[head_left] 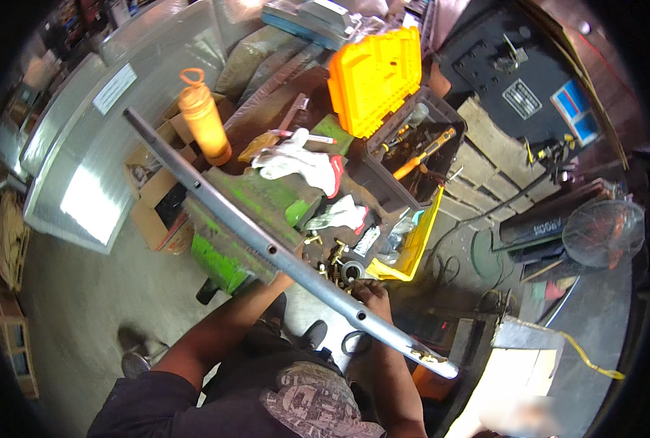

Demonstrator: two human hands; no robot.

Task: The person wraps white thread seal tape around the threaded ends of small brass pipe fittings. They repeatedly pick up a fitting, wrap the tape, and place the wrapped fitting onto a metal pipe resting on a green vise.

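A long grey metal tube [241, 226] with several holes runs diagonally across the view, passing over a worn green vise [226, 255]. Near its lower right end is a slot with something brass-coloured [431, 357] in it. My left hand [285, 279] is mostly hidden behind the tube, so its fingers do not show. On the near side of the bench, my right hand [372, 293] is closed, its fingertips down among small brass fittings [337, 253]. What it pinches is too small to make out. A round metal ring [352, 271] sits beside those fingers.
White work gloves [303, 162] lie on the bench beside an orange bottle [205, 123]. An open yellow-and-black toolbox [405, 157] holds tools; a yellow tray [421, 244] stands before it. Left are a cardboard box [153, 219] and wrapped panels [70, 168]; right is a fan [604, 233].
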